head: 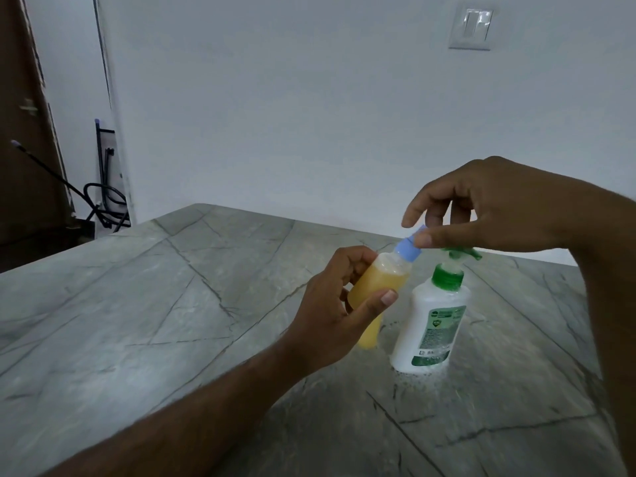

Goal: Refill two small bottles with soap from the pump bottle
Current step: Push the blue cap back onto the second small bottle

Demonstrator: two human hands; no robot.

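Your left hand (330, 304) grips the tilted small bottle (378, 284) mid-frame while your right hand (481, 208) pinches its blue cap (409, 247); a slip could spill soap beside the pump bottle (430, 325).

No text, brand name or number can be read in the head view.

The only printed surface is the label (438, 330) on the front of the white pump bottle (428, 321), which stands on the table (172, 304) near its far right edge. The label is green and white. It carries a shield-shaped emblem at its upper left, blocks of fine print below the emblem, and a band of larger characters along its lower edge. All of this print is too blurred and too small to make out.

The small bottle (378, 284) with the blue cap (407, 251) shows no label or marking.
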